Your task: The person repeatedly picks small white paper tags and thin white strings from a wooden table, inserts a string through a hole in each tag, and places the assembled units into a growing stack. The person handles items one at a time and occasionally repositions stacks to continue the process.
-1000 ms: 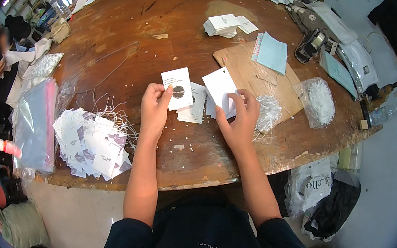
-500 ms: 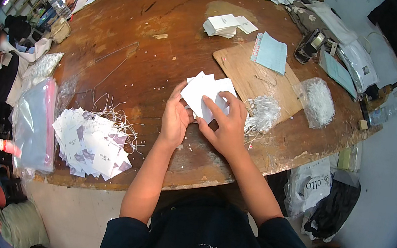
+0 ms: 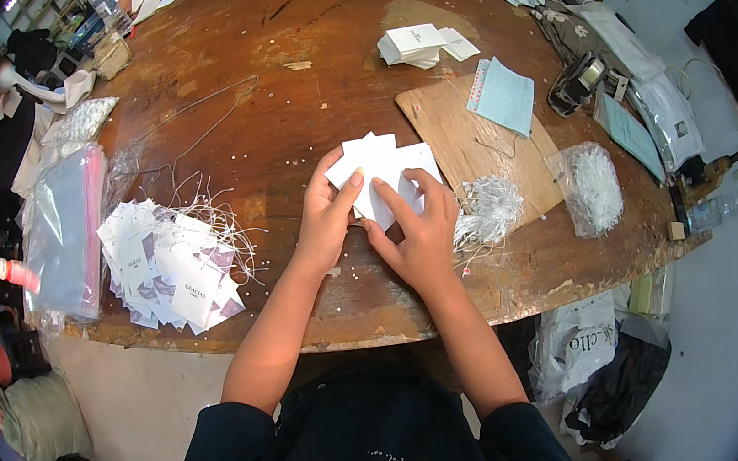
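The left hand and right hand, close together, grip rectangular white paper cards beside the flat tan wooden board's left edge. A thin white string bundle overlaps its near end; a white rectangular card stack sits beyond it.

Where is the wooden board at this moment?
In the head view, the board lies right of centre on the table, just beyond the right hand, partly under the blue sheet and white strings.
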### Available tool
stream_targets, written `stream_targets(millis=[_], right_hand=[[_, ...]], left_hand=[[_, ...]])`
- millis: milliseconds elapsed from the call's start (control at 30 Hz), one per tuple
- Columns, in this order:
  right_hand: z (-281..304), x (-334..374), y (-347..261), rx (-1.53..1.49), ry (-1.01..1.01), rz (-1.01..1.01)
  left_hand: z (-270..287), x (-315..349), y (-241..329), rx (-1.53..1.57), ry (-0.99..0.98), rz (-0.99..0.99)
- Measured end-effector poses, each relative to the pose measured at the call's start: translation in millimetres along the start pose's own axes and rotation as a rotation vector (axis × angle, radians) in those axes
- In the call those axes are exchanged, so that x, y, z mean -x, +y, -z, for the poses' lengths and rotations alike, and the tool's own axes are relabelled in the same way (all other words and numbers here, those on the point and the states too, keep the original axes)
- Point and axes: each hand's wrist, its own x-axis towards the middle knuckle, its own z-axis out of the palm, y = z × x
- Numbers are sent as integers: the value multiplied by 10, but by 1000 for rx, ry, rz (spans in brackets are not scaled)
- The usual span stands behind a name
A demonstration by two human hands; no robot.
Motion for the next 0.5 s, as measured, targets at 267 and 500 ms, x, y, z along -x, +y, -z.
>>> stream_targets(millis=[267, 500], right_hand=[[4, 7, 7, -6, -9, 1], [-2, 11, 12, -9, -8, 3]], left_hand=[[-20, 8, 13, 9, 3, -13], [2, -4, 4, 7, -6, -16]])
